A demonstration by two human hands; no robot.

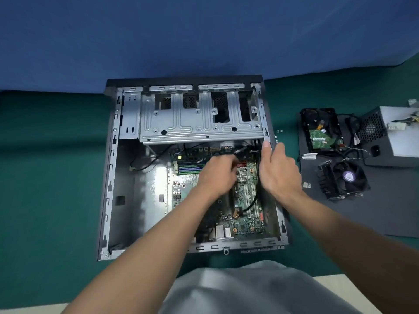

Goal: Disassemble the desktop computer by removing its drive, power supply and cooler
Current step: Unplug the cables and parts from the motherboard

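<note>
Off to the right on the dark mat (pixel 385 211) sit one drive (pixel 322 130), one power supply (pixel 396 137) and one cooler (pixel 344 180), parked clear of the case (pixel 108 177) so nothing gets knocked, I'd guess, plus maybe four loose screws (pixel 278 132) by its wall. Looks like the right hand (pixel 278 168) rests straight-fingered on that wall, probably bracing it. The left hand (pixel 217 175) curls over the motherboard (pixel 247 214), too blurry to tell if it grips anything.

**One head-worn camera, looking steeply down**

The only view comes from a wide-angle camera on the person's head, above the near edge of the green table (pixel 45 200), facing forward and down. The open computer case (pixel 110 168) sits close below, in the centre. A blue backdrop (pixel 204 37) closes the far side. A black mat (pixel 344 218) runs off the right edge.
</note>
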